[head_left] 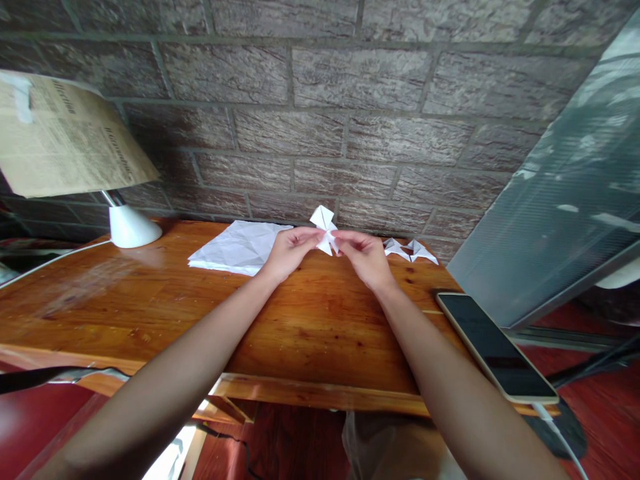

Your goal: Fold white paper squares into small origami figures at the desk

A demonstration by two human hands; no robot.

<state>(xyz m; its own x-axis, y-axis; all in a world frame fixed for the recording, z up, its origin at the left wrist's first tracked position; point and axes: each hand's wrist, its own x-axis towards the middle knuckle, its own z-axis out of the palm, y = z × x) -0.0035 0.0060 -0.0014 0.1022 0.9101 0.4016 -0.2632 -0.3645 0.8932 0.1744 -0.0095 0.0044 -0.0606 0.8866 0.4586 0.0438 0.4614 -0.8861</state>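
A small folded white paper figure is held above the far part of the wooden table. My left hand pinches its left side with the fingertips closed. My right hand pinches its right side, fingers curled on the paper. Both forearms reach forward across the table. The figure's lower part is hidden between my fingers.
A creased white paper sheet lies flat left of my hands. Two small folded paper pieces lie to the right near the brick wall. A dark phone with a cable lies at the right edge. A lamp stands at the far left.
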